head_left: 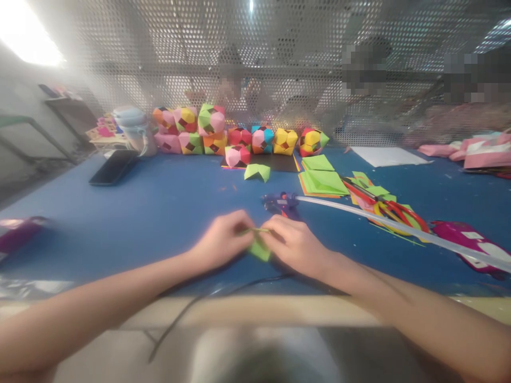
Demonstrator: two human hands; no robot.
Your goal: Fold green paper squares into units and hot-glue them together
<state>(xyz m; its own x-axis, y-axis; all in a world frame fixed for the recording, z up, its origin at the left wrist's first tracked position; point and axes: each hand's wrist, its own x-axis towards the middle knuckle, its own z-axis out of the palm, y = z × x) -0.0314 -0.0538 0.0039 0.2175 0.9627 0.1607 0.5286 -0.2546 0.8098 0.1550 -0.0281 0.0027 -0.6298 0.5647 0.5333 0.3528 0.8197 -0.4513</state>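
2 hands meeting low over the blue table, left hand and right hand both pinching 1 small green paper piece (partly hidden between fingers), glue gun just behind, paper cubes lined up at the back.

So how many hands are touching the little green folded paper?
2: the left hand pinches the small green folded paper from the left, the right hand from the right.

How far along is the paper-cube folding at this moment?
Done: a row of finished multicoloured paper cubes at the back. In hand: left hand and right hand pinch one green paper piece. Left: a stack of green paper sheets and a loose folded green unit.
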